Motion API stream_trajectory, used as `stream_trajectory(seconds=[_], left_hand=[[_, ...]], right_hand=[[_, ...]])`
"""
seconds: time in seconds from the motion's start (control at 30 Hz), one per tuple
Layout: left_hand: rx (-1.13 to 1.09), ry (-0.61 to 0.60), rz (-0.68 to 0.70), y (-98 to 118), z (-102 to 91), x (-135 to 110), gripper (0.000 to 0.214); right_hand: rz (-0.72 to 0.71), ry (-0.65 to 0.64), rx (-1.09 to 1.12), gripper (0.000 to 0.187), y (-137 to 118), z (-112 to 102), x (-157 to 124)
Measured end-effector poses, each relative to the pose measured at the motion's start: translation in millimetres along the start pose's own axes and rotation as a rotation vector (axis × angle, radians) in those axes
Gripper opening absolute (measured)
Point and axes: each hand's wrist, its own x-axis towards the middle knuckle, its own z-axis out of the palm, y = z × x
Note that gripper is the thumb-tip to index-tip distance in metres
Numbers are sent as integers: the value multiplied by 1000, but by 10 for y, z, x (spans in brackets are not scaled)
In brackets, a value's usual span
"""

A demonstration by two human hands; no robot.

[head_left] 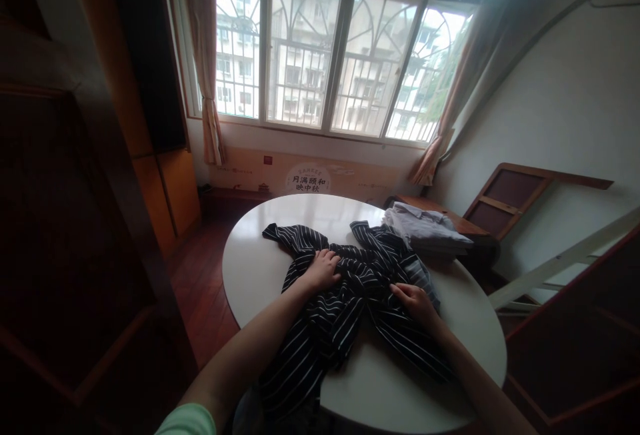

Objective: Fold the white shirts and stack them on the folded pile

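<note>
A black garment with thin white stripes (335, 315) lies crumpled over a round white table, and its lower left part hangs over the near edge. On the upper middle of the cloth is my left hand (324, 271), its fingers bent into the fabric. To the right, my right hand (414, 300) pinches the garment's edge between thumb and fingers. A grey striped cloth part (423, 278) shows beside the right hand. The garment's exact kind is hard to make out in its folds.
Folded pale clothes (425, 225) are stacked at the back right of the white table (250, 275). Behind them stands a wooden side table (450, 214). A barred window (305, 55) with tied curtains faces me. Dark wooden furniture (65, 222) rises at left.
</note>
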Motion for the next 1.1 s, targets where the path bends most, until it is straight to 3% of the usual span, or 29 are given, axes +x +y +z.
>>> stream_trajectory(seconds=[0.87, 1.0, 1.1], left_hand=[[38, 24, -9, -5, 35, -16, 50], [53, 122, 53, 70, -207, -152, 53], [2, 113, 128, 184, -487, -414, 65]], right_hand=[[26, -14, -14, 51, -55, -28, -9], [155, -123, 62, 47, -214, -187, -91], [318, -205, 355, 44, -290, -414, -151]])
